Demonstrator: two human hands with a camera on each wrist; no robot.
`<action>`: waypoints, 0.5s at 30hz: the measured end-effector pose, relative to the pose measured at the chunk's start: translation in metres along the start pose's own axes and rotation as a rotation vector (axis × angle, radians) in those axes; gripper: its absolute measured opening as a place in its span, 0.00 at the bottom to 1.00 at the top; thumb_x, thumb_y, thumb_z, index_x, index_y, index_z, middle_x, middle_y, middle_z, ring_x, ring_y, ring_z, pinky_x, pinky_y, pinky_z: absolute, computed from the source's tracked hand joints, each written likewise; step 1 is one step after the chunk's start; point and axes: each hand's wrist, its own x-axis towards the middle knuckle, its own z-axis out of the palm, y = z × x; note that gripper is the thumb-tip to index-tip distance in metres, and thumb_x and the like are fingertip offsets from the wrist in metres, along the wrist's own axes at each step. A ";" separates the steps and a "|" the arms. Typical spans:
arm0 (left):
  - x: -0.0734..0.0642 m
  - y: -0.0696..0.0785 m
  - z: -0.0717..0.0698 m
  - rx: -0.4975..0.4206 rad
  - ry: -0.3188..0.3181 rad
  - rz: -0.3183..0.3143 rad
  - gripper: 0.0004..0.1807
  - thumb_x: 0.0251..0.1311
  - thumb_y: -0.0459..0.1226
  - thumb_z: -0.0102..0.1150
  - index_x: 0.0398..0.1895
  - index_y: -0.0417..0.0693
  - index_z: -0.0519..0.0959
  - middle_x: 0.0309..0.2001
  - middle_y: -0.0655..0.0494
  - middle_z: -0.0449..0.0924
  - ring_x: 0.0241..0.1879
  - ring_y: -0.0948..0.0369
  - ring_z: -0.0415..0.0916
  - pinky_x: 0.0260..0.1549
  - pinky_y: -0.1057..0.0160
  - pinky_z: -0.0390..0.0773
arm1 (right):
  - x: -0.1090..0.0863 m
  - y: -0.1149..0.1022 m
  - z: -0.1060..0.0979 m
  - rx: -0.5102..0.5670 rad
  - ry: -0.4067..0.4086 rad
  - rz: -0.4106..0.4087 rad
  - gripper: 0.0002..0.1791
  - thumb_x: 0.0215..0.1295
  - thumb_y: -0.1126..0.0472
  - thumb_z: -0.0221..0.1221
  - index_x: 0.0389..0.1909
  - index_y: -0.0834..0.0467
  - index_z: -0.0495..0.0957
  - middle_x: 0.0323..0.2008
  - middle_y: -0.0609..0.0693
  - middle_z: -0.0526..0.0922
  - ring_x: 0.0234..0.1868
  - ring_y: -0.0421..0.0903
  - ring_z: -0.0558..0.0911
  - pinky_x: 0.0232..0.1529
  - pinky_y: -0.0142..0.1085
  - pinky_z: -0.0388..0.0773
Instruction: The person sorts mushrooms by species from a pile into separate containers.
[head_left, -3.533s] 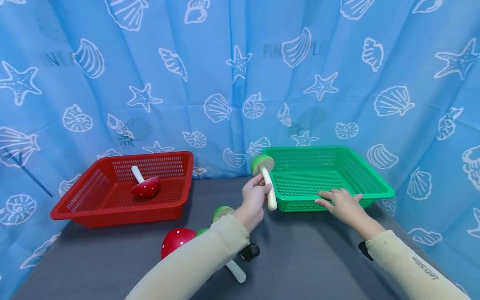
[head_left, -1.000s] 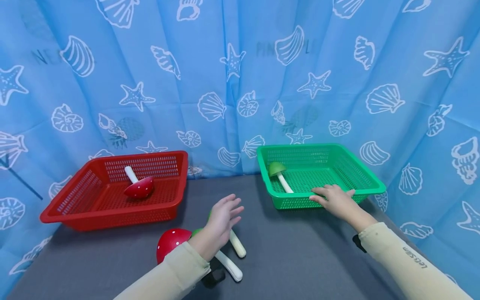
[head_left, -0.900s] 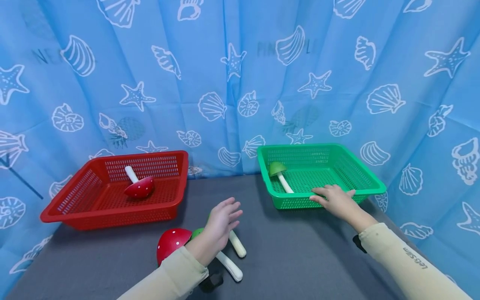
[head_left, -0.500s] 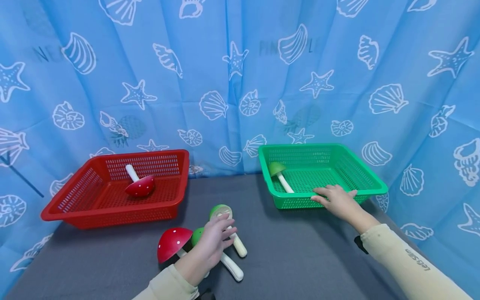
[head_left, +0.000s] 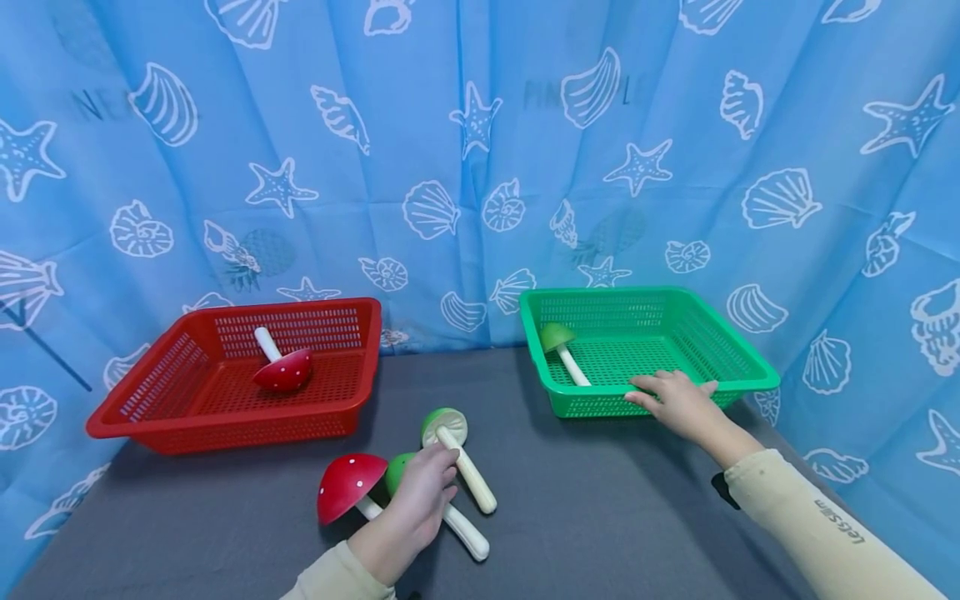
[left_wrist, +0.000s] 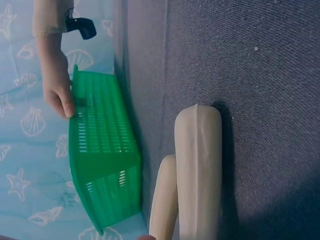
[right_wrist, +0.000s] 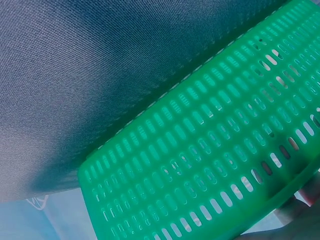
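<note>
On the dark grey cloth-covered surface (head_left: 585, 533), nearest the person, the left hand (head_left: 416, 504) leaned over a green-capped toy mushroom with a white stem (head_left: 467, 534), whose cap showed at the hand's eleven o'clock and whose stem ran out at four; whether its fingers had closed on anything could not be told. Between nine and ten o'clock lay a red, white-dotted toy mushroom (head_left: 348, 486), and between one and two a pale-green toy mushroom with a cream stem (head_left: 476, 482). The step in hand seemed to be a pick-up from this cluster; the next move called for pinching one stem and lifting it clear of its neighbours. Farther off, towards two o'clock, the right hand (head_left: 687, 408) held the near rim of a green perforated plastic basket (head_left: 592, 407) containing one green-capped mushroom (head_left: 557, 337); at ten, a red perforated plastic basket (head_left: 225, 433) contained one red-capped mushroom (head_left: 285, 372).
</note>
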 end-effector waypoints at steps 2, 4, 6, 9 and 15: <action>0.001 -0.001 0.003 0.016 0.029 0.010 0.37 0.72 0.34 0.41 0.70 0.21 0.35 0.70 0.21 0.39 0.70 0.31 0.40 0.67 0.38 0.48 | 0.000 0.000 0.000 -0.003 0.000 0.000 0.26 0.69 0.49 0.57 0.58 0.64 0.76 0.55 0.74 0.73 0.59 0.80 0.62 0.45 0.84 0.41; 0.002 -0.003 0.005 0.033 0.053 0.023 0.38 0.72 0.35 0.42 0.71 0.22 0.34 0.70 0.21 0.38 0.70 0.31 0.38 0.67 0.38 0.47 | 0.000 0.001 0.001 -0.005 0.000 -0.001 0.26 0.69 0.48 0.56 0.57 0.64 0.76 0.55 0.73 0.73 0.59 0.80 0.62 0.44 0.84 0.41; 0.005 -0.005 0.009 0.047 0.075 0.033 0.39 0.71 0.36 0.44 0.71 0.23 0.35 0.71 0.22 0.37 0.70 0.32 0.37 0.67 0.38 0.46 | 0.000 0.002 0.001 -0.006 -0.001 -0.003 0.26 0.69 0.47 0.56 0.57 0.64 0.76 0.55 0.73 0.73 0.58 0.80 0.63 0.44 0.84 0.42; 0.009 -0.009 0.013 0.066 0.094 0.041 0.39 0.71 0.36 0.45 0.71 0.23 0.37 0.71 0.23 0.38 0.70 0.31 0.36 0.67 0.38 0.45 | 0.000 0.002 0.001 -0.006 -0.003 -0.004 0.26 0.69 0.48 0.56 0.57 0.64 0.77 0.55 0.73 0.73 0.58 0.80 0.63 0.44 0.84 0.42; 0.019 -0.018 0.017 0.053 0.122 0.009 0.36 0.69 0.32 0.46 0.71 0.22 0.41 0.69 0.22 0.44 0.69 0.32 0.44 0.66 0.38 0.53 | 0.000 0.000 0.000 -0.002 -0.004 -0.002 0.26 0.69 0.49 0.56 0.58 0.64 0.76 0.56 0.73 0.72 0.59 0.80 0.62 0.45 0.84 0.41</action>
